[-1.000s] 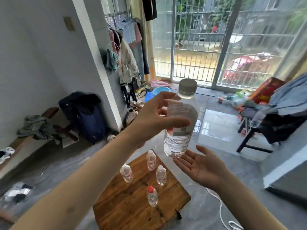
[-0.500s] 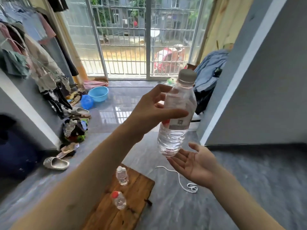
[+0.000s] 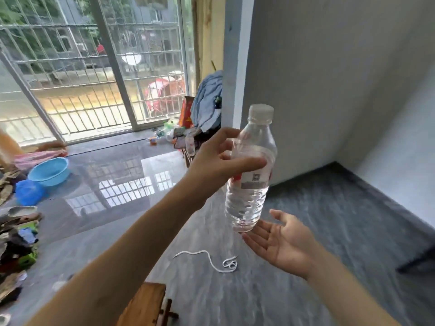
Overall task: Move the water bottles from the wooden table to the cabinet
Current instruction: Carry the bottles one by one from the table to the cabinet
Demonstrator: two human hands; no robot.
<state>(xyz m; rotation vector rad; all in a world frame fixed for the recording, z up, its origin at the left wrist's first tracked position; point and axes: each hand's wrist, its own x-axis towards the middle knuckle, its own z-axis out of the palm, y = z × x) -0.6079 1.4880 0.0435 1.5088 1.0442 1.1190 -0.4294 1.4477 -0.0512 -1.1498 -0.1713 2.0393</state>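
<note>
Head view, near to far: one bench [image 3: 143,304] corner at 6 o'clock, one right hand [image 3: 282,241] released, palm up under the base, one left hand [image 3: 219,161] grasping the single water bottle [image 3: 251,175] upright at centre. Carrying goes best upright, palm ready beneath; no cabinet shows yet.

- Your left hand [image 3: 211,158] is bare: no glove, ring or watch shows on it.
- Your left forearm [image 3: 131,250] is bare along all of its visible length; no sleeve edge enters the view.
- Your right hand [image 3: 282,241] is bare too, with no ring or band on the fingers or wrist.
- Your right forearm [image 3: 341,300] is uncovered down to the bottom edge, with no cuff or strap.
- Your nails are short and unpainted where they show.
</note>
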